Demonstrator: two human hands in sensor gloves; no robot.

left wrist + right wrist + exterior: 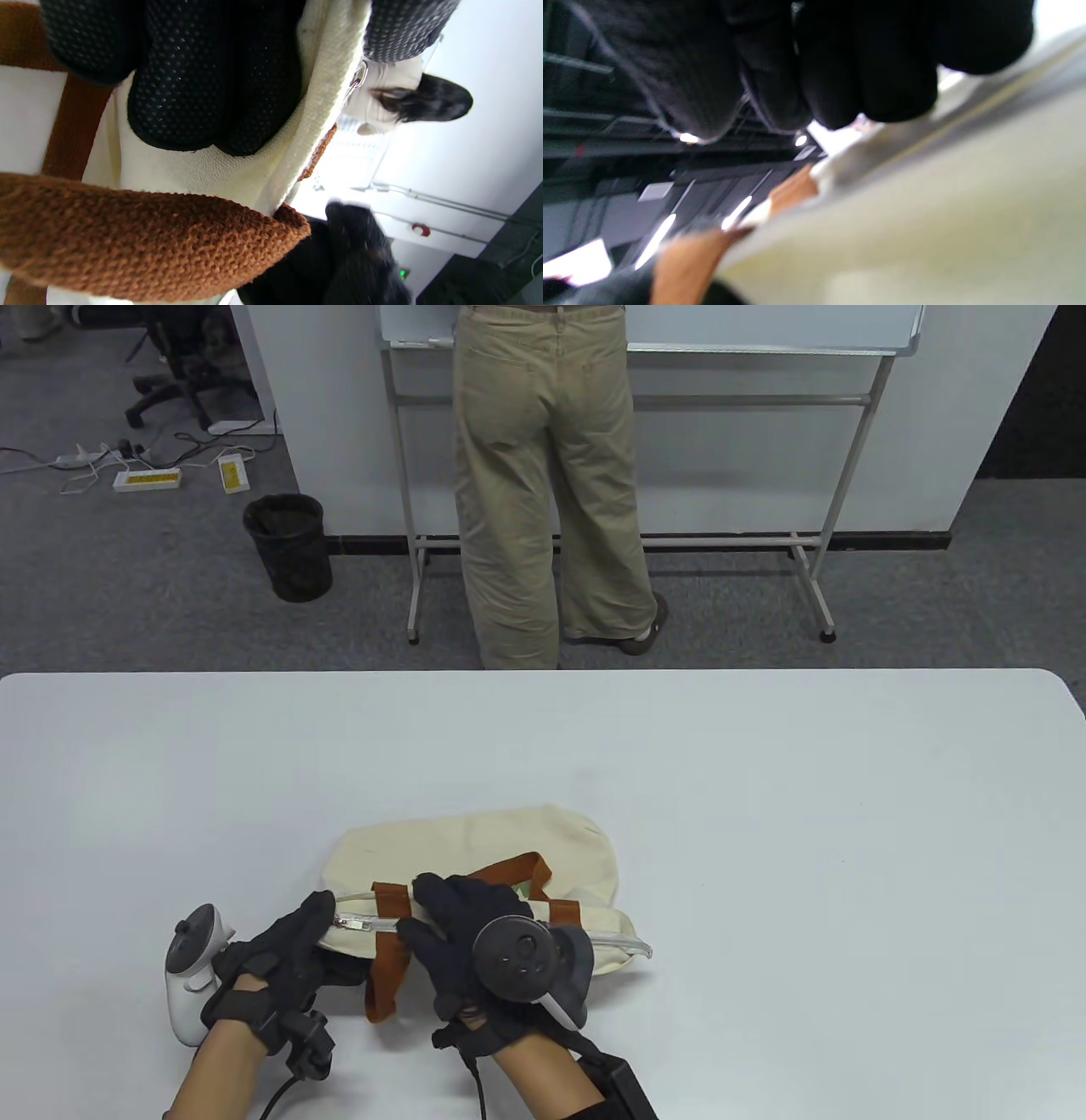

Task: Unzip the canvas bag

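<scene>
I see the canvas bag (475, 865) lying on the table (764, 814), near its front edge. My left hand (288, 954) grips the bag's zipper end (fingers curled); my right hand (475, 937) pinches the zipper (361, 922) beside it.

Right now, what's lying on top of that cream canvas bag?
On the canvas bag lie its brown straps and both gloved hands: the left hand grips the zipper's end, the right hand rests mid-bag. The zipper beneath the right hand is hidden.
</scene>
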